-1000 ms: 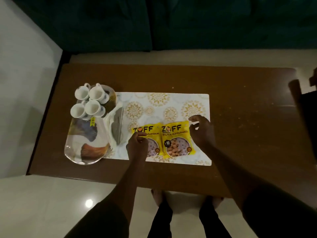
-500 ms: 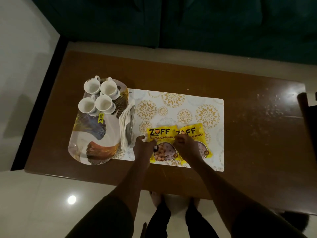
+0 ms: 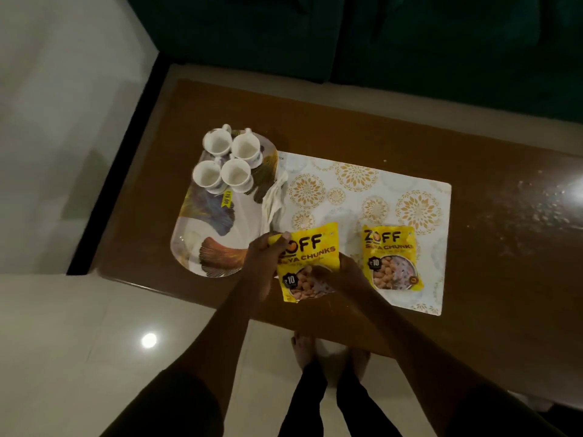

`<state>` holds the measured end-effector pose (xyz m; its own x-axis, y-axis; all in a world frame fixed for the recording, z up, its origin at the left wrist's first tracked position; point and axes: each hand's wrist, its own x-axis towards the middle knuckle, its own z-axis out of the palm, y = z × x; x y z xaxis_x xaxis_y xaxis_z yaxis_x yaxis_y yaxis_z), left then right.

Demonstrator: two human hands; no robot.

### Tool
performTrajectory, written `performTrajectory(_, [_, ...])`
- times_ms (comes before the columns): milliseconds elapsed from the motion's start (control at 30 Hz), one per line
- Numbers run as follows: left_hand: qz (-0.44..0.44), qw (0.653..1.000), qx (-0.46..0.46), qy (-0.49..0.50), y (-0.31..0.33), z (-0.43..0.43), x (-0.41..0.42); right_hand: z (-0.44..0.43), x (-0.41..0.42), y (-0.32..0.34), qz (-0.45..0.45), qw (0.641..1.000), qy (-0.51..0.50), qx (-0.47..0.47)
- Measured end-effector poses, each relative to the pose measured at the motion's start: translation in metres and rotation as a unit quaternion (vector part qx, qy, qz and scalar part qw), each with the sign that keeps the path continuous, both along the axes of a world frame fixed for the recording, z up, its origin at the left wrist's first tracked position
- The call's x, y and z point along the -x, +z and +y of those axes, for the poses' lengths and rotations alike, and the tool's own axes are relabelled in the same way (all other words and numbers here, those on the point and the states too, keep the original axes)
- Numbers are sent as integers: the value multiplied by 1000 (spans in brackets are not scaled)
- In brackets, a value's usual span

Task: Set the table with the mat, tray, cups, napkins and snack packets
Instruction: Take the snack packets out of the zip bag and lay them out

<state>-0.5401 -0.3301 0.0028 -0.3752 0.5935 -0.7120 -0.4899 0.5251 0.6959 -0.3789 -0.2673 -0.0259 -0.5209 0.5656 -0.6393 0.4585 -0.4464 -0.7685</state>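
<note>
A white mat [image 3: 372, 190] with gold flower prints lies on the brown table [image 3: 315, 121]. At its left end stands a patterned oval tray [image 3: 205, 234] with several white cups [image 3: 225, 160] at its far end. White napkins [image 3: 274, 200] lie along the tray's right edge. Both my hands hold one yellow snack packet [image 3: 310, 250], lifted over the mat's near left corner. My left hand [image 3: 263, 263] pinches its top left corner. My right hand [image 3: 339, 274] grips its lower right part. A second yellow packet [image 3: 391, 257] lies flat on the mat to the right.
A dark green sofa [image 3: 347, 36] runs along the far side of the table. Pale floor tiles [image 3: 63, 342] lie to the left and in front. My bare feet [image 3: 315, 348] stand just below the table's near edge.
The two packets lay side by side under my hands. Now the left one is lifted in both hands and the right one lies alone on the mat. The view has shifted left.
</note>
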Motion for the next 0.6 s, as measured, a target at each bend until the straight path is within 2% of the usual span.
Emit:
performTrajectory(100, [213,974,58,57,5,-15,24,-18,35,8,-2,999,32,8])
performTrajectory(167, [301,946,104,62,8,-29,46,-31,61,12,7,998,52,18])
performTrajectory(200, [319,937,128,71,8,-39,57,-40,74,13,15,998,62,30])
performTrajectory(267, [286,941,143,110,6,-60,78,-57,92,12,22,996,75,44])
performTrajectory(333, [188,962,137,142,4,-83,91,-71,103,11,26,996,76,43])
performTrajectory(433, [78,987,101,97,2,-113,101,-79,116,11,19,996,76,39])
performTrajectory(533, [77,989,65,106,-1,-123,107,-74,131,11,-32,996,85,-18])
performTrajectory(600, [105,984,68,124,-4,-115,113,-73,140,12,-31,997,76,-17])
